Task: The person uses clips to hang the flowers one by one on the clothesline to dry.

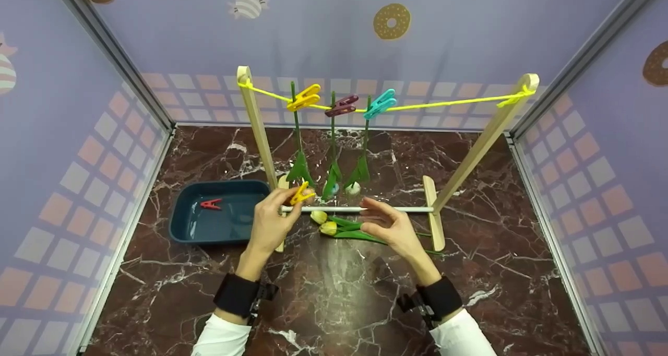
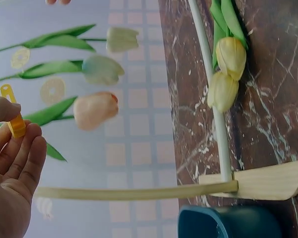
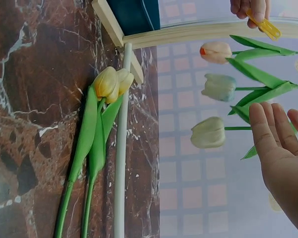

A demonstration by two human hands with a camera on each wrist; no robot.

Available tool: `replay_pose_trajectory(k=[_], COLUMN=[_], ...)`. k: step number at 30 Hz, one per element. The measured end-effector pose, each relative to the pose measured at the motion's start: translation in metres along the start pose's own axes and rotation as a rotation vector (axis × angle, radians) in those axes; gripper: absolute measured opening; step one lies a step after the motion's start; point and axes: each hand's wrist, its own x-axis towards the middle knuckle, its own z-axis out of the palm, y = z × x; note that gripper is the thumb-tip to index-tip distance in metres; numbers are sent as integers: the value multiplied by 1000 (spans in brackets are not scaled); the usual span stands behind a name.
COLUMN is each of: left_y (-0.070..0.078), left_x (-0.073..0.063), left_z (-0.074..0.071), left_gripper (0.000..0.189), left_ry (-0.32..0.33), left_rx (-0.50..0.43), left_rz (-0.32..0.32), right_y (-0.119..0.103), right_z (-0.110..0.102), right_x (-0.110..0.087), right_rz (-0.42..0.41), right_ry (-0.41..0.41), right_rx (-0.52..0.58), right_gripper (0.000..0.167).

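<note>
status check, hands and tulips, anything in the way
Left hand pinching yellow clothespin; right hand empty. Three tulips hang from line, two yellow tulips lie below. Nothing visibly blocking the line's right stretch.

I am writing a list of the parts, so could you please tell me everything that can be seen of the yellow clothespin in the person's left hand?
The clothespin is bright yellow and looks like plastic. In the head view its two arms form a V; the left wrist view shows a slot in one arm. It is pinched in the left hand, held in the air, apart from the rope. Nothing is visibly clipped in it.
</note>
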Motion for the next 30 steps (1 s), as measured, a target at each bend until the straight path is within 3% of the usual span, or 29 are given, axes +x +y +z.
replay_pose_trajectory(k=[10,20,25,30], left_y=[19,31,32,35], left_x=[-5,-8,-9,-12], left_z=[19,34,41,45], left_gripper=[28,27,25,26], left_ry=[-128,-343,-396,-464], left_rx=[-34,-47,-28,9], left_rz=[63,58,116,98], right_y=[-5,0,4,7], right_z=[8,10,11,13], right_x=[5,6,2,-1], right_rz=[-18,-73,-51,-60], right_ry=[-20,-41,-44,-63], right_rx=[62,-29,-67,-122], right_gripper=[62,60,61,59])
